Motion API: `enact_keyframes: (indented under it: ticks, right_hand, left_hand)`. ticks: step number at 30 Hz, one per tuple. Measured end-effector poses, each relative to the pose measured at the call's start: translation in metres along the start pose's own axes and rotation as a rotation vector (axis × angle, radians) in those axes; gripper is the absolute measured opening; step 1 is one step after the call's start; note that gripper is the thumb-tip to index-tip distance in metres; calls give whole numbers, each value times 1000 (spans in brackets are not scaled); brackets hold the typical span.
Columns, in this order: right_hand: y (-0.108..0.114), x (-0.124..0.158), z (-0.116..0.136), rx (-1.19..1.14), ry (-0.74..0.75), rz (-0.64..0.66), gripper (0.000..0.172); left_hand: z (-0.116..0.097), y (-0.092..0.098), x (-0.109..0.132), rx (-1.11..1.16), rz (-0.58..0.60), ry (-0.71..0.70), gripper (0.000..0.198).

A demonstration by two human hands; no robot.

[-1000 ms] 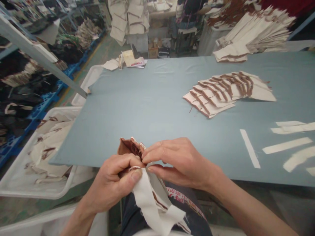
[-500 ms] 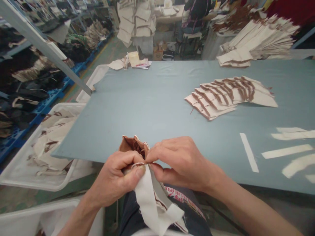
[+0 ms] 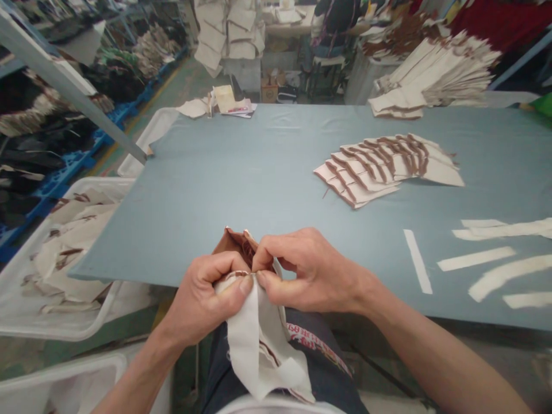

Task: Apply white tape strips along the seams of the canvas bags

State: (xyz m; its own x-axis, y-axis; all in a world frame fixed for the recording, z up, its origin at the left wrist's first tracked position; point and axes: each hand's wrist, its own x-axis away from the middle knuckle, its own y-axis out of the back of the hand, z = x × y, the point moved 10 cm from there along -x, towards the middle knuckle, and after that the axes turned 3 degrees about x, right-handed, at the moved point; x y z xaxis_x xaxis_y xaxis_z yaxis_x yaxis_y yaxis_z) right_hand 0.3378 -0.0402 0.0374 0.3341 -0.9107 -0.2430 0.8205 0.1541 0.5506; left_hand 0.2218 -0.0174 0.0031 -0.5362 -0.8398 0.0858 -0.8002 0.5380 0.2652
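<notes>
A cream fabric piece (image 3: pixel 244 339) with brown edging hangs from my two hands over my lap. My left hand (image 3: pixel 215 290) pinches its upper edge between thumb and forefinger. Close beside those fingertips, my right hand (image 3: pixel 306 270) also pinches the edge, thumb and forefinger together. Behind the hands, a brown part (image 3: pixel 226 241) of the piece stands up by the table's front edge, with dark red threads inside it. The exact spot under the fingertips is hidden.
Overlapping cream and brown pieces (image 3: pixel 375 167) lie on the blue-green table (image 3: pixel 241 172). White strips (image 3: pixel 476 259) are at the right. A white bin (image 3: pixel 92 322) of fabric stands at the left, near a metal post (image 3: pixel 86 92). A person (image 3: pixel 338 20) sits beyond the table.
The view has shifted slightly to the right. The hands and fabric are a little higher in view, and my right hand's fingers are drawn into a tighter pinch.
</notes>
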Motion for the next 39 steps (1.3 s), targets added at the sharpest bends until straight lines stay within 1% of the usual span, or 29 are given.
enact_keyframes:
  ticks: [3, 6, 8, 9, 11, 13, 15, 17, 19, 21, 23, 25, 29, 31, 35, 39]
  right_hand:
    - [-2, 2, -2, 57, -19, 39, 13]
    - [-6, 2, -11, 163, -66, 36, 14]
    - [-8, 2, -16, 188, -88, 15, 14]
    - [-9, 2, -18, 177, -86, 11, 13]
    - [-11, 1, -19, 131, -68, 24, 13]
    - [-9, 1, -21, 68, -68, 27, 10]
    - [-6, 0, -25, -17, -101, 24, 6]
    - [-5, -2, -28, -99, -119, 33, 8]
    - [-6, -5, -23, -127, -88, 53, 7]
    - [-6, -8, -16, -101, -51, 48, 5]
    - [-6, -11, -9, -75, -32, 34, 7]
    - [-8, -14, -6, -63, -46, 24, 9]
    - [-11, -19, -8, -47, -126, 16, 7]
    - [-13, -20, -8, -17, -143, 21, 8]
    - [-15, -21, -12, 8, -163, 27, 9]
    - [-18, -20, -21, -127, -215, 27, 5]
  left_hand:
    - [-2, -1, -2, -73, -21, -38, 27]
    - [1, 3, -5, -197, -93, -62, 25]
    - [6, 6, -7, -250, -126, -45, 25]
    - [9, 6, -9, -257, -123, -25, 25]
    - [14, 5, -11, -231, -75, 15, 28]
    - [12, 6, -12, -193, -23, 25, 30]
    - [5, 8, -11, -178, 16, 0, 30]
    - [-3, 10, -10, -193, 58, -30, 29]
    - [-9, 9, -9, -212, 124, -42, 27]
    - [-17, 9, -8, -231, 166, -66, 27]
    - [-25, 11, -8, -256, 181, -107, 28]
    - [-31, 16, -7, -287, 173, -155, 26]
    - [-33, 30, -5, -363, 97, -223, 16]
    - [-34, 33, -3, -407, 67, -266, 14]
    - [-43, 30, -1, -479, 51, -408, 15]
    - [-51, 21, 4, -564, 81, -603, 20]
